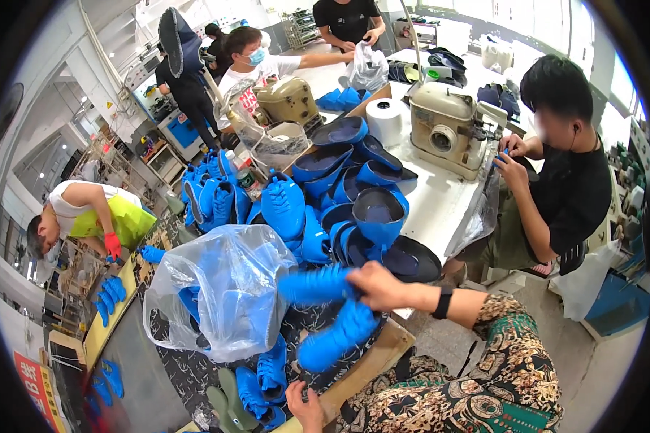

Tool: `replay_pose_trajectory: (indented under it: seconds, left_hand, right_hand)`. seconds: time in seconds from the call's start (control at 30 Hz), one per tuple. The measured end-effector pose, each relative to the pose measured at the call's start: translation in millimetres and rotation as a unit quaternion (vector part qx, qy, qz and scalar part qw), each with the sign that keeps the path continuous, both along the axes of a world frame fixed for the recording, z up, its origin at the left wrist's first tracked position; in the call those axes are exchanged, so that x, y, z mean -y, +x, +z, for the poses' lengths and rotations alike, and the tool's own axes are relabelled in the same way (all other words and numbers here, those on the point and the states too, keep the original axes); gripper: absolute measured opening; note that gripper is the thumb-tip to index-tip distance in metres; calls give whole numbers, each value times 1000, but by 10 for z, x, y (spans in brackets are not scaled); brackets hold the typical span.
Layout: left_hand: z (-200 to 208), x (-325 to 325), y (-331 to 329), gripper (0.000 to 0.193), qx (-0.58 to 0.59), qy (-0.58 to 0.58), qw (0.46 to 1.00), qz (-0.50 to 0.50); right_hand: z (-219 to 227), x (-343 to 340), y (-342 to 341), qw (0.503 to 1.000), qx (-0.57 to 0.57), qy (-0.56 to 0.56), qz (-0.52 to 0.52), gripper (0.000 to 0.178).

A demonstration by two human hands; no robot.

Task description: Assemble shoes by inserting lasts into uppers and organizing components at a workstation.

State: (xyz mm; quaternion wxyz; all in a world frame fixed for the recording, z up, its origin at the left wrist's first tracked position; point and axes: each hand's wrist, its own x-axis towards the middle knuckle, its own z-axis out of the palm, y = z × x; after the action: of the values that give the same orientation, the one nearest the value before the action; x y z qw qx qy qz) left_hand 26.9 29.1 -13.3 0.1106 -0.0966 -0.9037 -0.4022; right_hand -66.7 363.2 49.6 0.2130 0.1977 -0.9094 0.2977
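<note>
My right hand (380,286) is closed on the ankle end of a blue shoe upper (314,284), which is blurred by motion. A second blue shoe upper (338,336) hangs just under that hand; whether the same fingers grip it, I cannot tell. Low in the view, my left hand (307,408) is by the table edge with its fingers apart and nothing visible in it. Beside it, blue shoe uppers (261,393) lie on the dark patterned cloth (188,375). A clear plastic bag (224,296) with blue pieces inside lies left of my right hand.
Blue uppers (283,204) and dark-lined ones (380,209) are heaped beyond the bag. Behind them stand a beige machine (440,126) and a white roll (384,121). A conveyor belt (141,339) carries blue shoes at left. Co-workers (556,159) surround the table.
</note>
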Motion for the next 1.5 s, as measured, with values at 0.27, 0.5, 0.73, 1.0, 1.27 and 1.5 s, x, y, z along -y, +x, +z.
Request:
replay_pose_trajectory:
  seconds: [0.27, 0.5, 0.73, 1.0, 1.27, 1.5]
  left_hand:
    - [-2, -325, -343, 21, 31, 9, 998, -61]
    - [-609, -380, -540, 20, -6, -122, 987, -106]
    - [-691, -339, -470, 23, -87, -189, 977, -54]
    - [-672, -346, -663, 28, -67, -240, 963, -99]
    - [-751, -472, -571, 25, -79, -211, 971, -79]
    - [-771, -367, -638, 32, -81, -191, 973, -106]
  right_hand:
    - [640, -714, -569, 927, 64, -295, -223, 45]
    - [565, -1048, -498, 843, 40, -463, -269, 38]
    - [1198, -1854, -840, 859, -205, -430, -190, 19]
    - [3463, -3873, -1550, 759, -227, -70, -606, 29]
    - [594, -193, -652, 968, -28, -243, 55, 15]
    - [366, 842, 101, 890, 186, -228, 348, 15]
